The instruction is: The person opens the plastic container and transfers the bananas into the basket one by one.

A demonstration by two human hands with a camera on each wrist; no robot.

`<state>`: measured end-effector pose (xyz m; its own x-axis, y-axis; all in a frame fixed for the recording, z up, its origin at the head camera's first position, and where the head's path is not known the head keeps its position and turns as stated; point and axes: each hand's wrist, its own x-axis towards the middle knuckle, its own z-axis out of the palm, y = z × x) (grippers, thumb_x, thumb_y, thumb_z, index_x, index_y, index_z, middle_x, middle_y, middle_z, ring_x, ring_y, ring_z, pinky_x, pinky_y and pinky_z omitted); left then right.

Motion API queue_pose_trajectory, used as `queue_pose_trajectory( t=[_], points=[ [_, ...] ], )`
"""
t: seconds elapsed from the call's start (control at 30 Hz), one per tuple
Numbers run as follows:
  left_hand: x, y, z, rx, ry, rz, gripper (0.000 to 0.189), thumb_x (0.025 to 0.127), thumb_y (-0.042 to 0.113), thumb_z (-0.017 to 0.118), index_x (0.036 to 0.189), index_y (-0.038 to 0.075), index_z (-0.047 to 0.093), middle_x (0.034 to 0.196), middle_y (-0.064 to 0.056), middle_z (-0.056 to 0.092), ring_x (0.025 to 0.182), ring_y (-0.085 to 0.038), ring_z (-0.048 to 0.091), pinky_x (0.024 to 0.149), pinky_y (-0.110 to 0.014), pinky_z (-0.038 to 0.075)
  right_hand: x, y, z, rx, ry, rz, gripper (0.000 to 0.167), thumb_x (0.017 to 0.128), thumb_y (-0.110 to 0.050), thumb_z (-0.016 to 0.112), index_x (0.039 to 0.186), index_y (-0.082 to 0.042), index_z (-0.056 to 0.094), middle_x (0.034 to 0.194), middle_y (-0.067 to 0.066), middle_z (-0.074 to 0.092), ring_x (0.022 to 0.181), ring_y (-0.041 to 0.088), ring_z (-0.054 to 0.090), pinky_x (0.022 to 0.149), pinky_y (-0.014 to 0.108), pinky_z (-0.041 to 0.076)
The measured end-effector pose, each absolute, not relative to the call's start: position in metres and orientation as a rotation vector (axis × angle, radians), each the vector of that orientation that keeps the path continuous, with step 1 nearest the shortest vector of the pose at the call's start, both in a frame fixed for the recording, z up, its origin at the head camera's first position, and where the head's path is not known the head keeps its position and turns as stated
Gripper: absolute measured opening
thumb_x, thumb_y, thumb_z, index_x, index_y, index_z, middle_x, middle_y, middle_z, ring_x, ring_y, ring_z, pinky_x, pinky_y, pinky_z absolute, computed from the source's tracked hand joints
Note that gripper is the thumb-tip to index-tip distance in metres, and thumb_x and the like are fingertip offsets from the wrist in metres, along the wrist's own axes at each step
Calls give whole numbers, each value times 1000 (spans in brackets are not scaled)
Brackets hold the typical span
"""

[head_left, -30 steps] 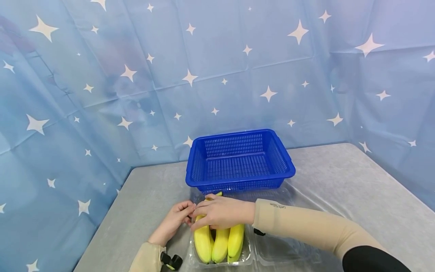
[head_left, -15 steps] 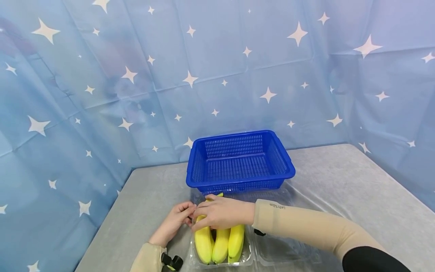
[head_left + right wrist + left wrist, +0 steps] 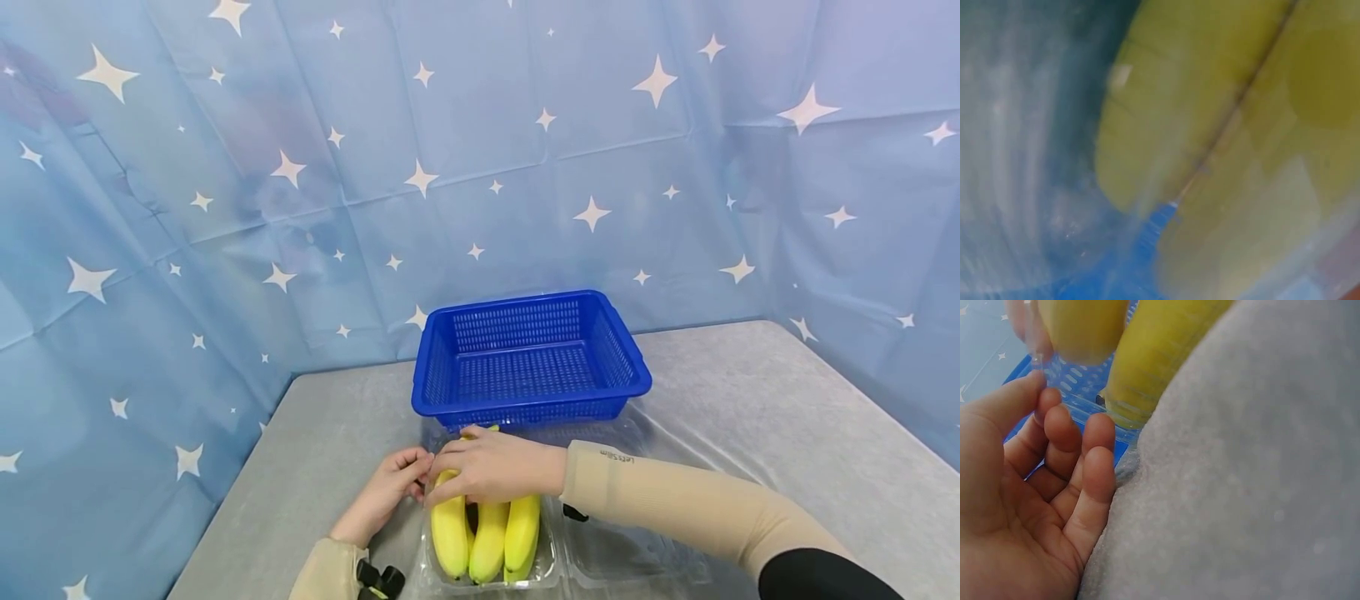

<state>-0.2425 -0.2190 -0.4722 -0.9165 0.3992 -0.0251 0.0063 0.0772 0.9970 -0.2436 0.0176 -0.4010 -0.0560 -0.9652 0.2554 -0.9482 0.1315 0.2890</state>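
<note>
Yellow bananas [image 3: 489, 542] lie in a clear plastic container [image 3: 551, 567] at the front of the table in the head view. My right hand [image 3: 498, 467] reaches across from the right and grips them near their far end, its thumb and fingers over the leftmost banana. At the container's left edge is my left hand [image 3: 390, 492]. In the left wrist view, the thumb and forefinger of the left hand [image 3: 1029, 462] pinch a clear plastic edge, with yellow bananas [image 3: 1154, 362] just beyond. Blurred bananas [image 3: 1235, 125] fill much of the right wrist view; the right fingers are mostly hidden there.
Behind the container stands a blue plastic basket [image 3: 532, 358] with nothing in it. A clear plastic tray [image 3: 615, 550] lies to the right, under the right forearm. The grey cloth-covered table [image 3: 712, 375] meets a blue star-patterned curtain [image 3: 495, 125].
My right hand and the bananas have shifted very slightly to the right and away. The left hand keeps its place at the container's edge. The head view has tilted up slightly.
</note>
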Motion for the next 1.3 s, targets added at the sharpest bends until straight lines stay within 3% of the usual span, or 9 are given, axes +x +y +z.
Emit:
queue_pose_trajectory(
  t=[0.53, 0.83, 1.3],
  points=[
    [-243, -220, -472, 378, 2072, 1915, 22, 101, 22, 54, 81, 14, 60, 76, 0, 56, 59, -10, 55, 57, -24, 50, -244, 20, -396, 1834, -2061, -50, 45, 88, -27, 74, 129, -39, 60, 131, -9, 57, 122, 13, 51, 97, 44, 45],
    [-245, -223, -477, 519, 2067, 1917, 22, 102, 23, 52, 83, 16, 61, 77, 5, 59, 61, -7, 56, 57, -22, 50, -246, 23, -392, 1820, -2052, -39, 43, 89, -27, 73, 128, -38, 60, 128, -7, 59, 122, 13, 52, 97, 43, 45],
    [-242, -219, -472, 407, 2059, 1915, 21, 101, 20, 54, 85, 8, 59, 77, 0, 57, 61, -10, 54, 57, -23, 50, -244, 26, -386, 1818, -2061, -21, 49, 87, -23, 74, 131, -37, 58, 129, -6, 59, 122, 15, 52, 97, 47, 45]
  ],
)
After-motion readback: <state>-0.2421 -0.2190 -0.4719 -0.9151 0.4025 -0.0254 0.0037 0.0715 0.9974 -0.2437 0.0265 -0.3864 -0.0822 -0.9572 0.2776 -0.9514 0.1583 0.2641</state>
